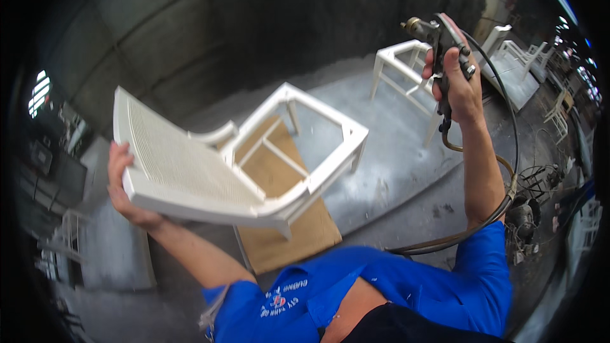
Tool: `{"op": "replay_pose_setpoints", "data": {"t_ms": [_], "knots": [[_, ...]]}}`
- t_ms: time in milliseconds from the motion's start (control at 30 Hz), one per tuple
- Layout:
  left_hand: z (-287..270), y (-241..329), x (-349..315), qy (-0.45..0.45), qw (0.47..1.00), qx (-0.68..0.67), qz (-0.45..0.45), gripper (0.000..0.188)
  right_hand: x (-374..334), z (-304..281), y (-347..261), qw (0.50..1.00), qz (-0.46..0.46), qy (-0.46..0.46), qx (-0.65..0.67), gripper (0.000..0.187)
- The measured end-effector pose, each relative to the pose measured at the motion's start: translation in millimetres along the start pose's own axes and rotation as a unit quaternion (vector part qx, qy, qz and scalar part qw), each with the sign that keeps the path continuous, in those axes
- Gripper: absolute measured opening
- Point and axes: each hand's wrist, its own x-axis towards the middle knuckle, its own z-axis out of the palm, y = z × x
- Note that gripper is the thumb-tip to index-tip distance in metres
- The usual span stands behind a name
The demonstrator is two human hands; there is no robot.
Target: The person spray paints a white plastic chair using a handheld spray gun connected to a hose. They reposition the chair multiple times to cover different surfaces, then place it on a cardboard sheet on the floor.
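A white chair frame (327,106) with an open seat and a ribbed backrest (184,152) stands before me, its back toward my left. My left hand (127,181) grips the top corner of the backrest, fingers wrapped round its edge. Up at the right, my right hand (462,86) is closed round the grip of a spray gun (445,44) with a brass nozzle pointing left. A dark hose (516,127) loops from the gun down along my right forearm. Spray gun and chair are apart.
Under the chair lies a brown board (305,241) on a grey metal sheet (400,181). Another white frame (397,82) stands at the back, with several more white pieces (527,51) at the far right. A dark wall (286,19) rises behind. Tangled cables (540,181) lie at the right.
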Motion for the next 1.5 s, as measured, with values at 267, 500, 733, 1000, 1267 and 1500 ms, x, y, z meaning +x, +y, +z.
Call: {"op": "replay_pose_setpoints", "data": {"t_ms": [267,500,733,1000,1267,1500], "knots": [[-10.7,0.7,5.2,0.012,0.998,0.03,-0.047,0.07,-138.7,100.7,121.2,0.967,0.189,-0.169,-0.018,0.055],[-18.9,3.3,11.2,0.02,0.989,-0.064,-0.13,0.077,-163.6,147.4,161.8,0.956,0.185,-0.228,0.013,0.055],[-26.1,1.1,15.7,0.016,0.993,-0.026,-0.112,0.078,-174.1,174.0,167.9,0.95,0.172,-0.259,0.029,0.055],[-19.9,2.5,12.3,0.033,0.991,-0.041,-0.124,0.08,-145.2,150.0,205.9,0.973,0.181,-0.125,-0.07,0.057],[-16.3,5.1,12.6,0.013,0.993,-0.029,-0.112,0.078,-126.4,145.6,219.0,0.975,0.183,-0.082,-0.097,0.059],[-12.2,10.4,12.0,0.034,0.989,-0.049,-0.134,0.077,-141.3,167.5,203.2,0.971,0.128,-0.177,-0.101,0.061]]}}
